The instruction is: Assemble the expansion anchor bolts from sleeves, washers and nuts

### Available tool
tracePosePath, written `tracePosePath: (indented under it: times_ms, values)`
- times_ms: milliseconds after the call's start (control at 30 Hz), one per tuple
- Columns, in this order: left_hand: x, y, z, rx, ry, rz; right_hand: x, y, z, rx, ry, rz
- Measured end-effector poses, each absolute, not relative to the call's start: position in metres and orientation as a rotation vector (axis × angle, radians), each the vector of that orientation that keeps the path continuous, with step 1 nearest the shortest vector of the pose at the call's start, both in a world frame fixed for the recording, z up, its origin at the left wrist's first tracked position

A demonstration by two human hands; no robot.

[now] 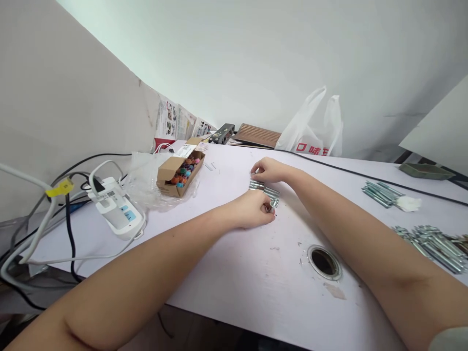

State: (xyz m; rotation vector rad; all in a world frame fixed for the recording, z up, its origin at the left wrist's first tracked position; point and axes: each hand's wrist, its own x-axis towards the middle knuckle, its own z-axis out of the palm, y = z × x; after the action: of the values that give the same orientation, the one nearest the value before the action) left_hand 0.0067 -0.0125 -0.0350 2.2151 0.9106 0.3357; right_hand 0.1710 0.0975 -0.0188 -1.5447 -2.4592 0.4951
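Note:
A small row of shiny metal bolts (271, 192) lies side by side on the white table, between my two hands. At its near end, my left hand (252, 209) is closed, with thumb and fingers round the end of a bolt that has a washer (273, 204). My right hand (273, 170) is at the far end of the row, its fingers curled down and pinched on a bolt there. Only a glint of metal shows between those fingers, and the palm hides the rest. Part of the row is covered by my left hand.
An opened cardboard box (171, 187) of colourful small pieces stands left, by clear plastic wrap and a white power strip (119, 209) with cables. More metal rods (380, 194) and bolts (438, 246) lie right. A cable hole (324, 262) is near my right forearm. A plastic bag (310, 129) stands behind.

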Motion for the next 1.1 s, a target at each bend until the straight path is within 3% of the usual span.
tracePosePath:
  times_ms: [533, 700, 867, 1100]
  values:
    - [0.008, -0.014, -0.031, 2.209, 0.954, 0.327, 0.171, 0.085, -0.017, -1.410, -2.304, 0.339]
    - [0.009, -0.013, -0.033, 2.237, 0.992, 0.354, 0.179, 0.035, 0.004, -1.138, -2.063, 0.575]
    - [0.010, -0.015, -0.030, 2.257, 0.919, 0.374, 0.193, -0.031, -0.010, -1.062, -1.834, 0.980]
    - [0.010, -0.014, -0.028, 2.237, 0.915, 0.322, 0.194, -0.050, -0.033, -1.140, -1.725, 0.956]
